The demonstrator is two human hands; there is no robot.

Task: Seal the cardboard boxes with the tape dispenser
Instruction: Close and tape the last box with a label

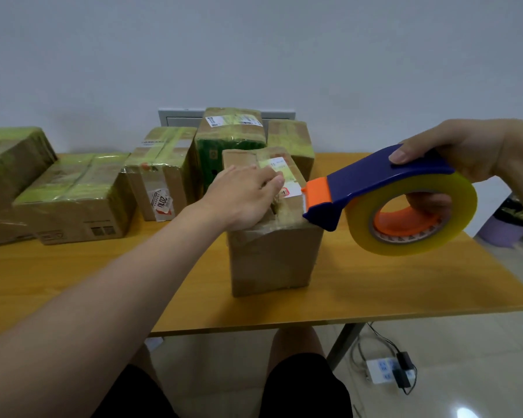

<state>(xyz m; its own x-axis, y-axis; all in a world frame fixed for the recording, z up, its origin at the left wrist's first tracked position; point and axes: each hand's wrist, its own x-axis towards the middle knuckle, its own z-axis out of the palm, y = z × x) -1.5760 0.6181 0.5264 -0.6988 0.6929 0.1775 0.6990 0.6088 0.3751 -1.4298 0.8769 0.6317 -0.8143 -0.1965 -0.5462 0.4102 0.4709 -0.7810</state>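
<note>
A brown cardboard box (272,257) stands upright in the middle of the wooden table (73,276), its top flaps folded down with a gap between them. My left hand (242,197) lies flat on the top flaps, pressing them down, holding nothing. My right hand (462,155) grips the blue and orange tape dispenser (384,188) with its yellowish tape roll. The dispenser's orange blade end touches the box's right top edge.
Several taped cardboard boxes (76,197) stand along the back and left of the table, against the wall. A power strip with cables (384,369) lies on the floor under the table's right side. A purple bin (504,227) sits at the far right.
</note>
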